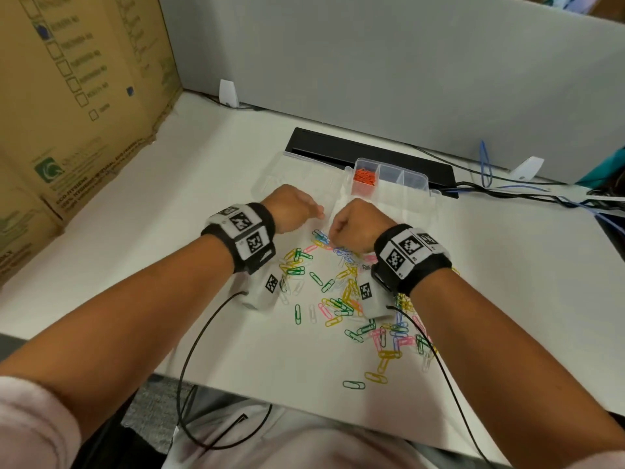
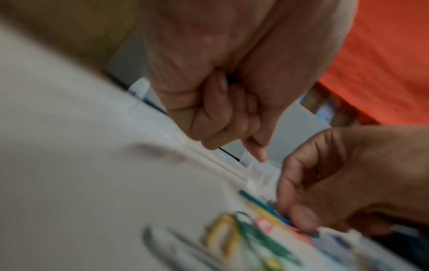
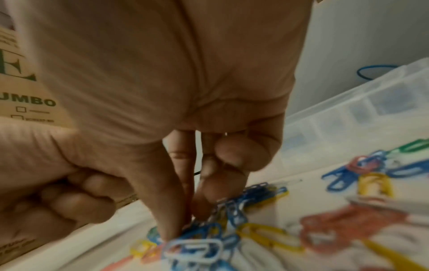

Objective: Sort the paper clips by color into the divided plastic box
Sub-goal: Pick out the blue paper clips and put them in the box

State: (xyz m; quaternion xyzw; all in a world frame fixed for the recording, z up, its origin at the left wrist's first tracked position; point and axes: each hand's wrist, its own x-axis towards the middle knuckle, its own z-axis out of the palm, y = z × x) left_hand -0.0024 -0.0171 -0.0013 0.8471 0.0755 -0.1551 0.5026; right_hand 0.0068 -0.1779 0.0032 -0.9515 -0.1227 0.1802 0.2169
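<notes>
- Our right hand has its thumb and forefinger tips pressed together into a knot of blue clips; the fingers look closed on one or more of them, the other fingers curled out of the way.
- We should lift slowly and shake loose any hangers-on: the blues are interlinked, and yellow and white ones lie tangled among them.
- Our left hand is curled into a loose fist just beside the right, above the counter; whether it holds anything we cannot tell. It could pin the heap while the right pulls.
- The remaining clips lie scattered on the counter, from under the hands back toward us.
- The box stands open just beyond the hands, orange clips in one compartment. Blue should go in a compartment of its own, judging by the task.
</notes>
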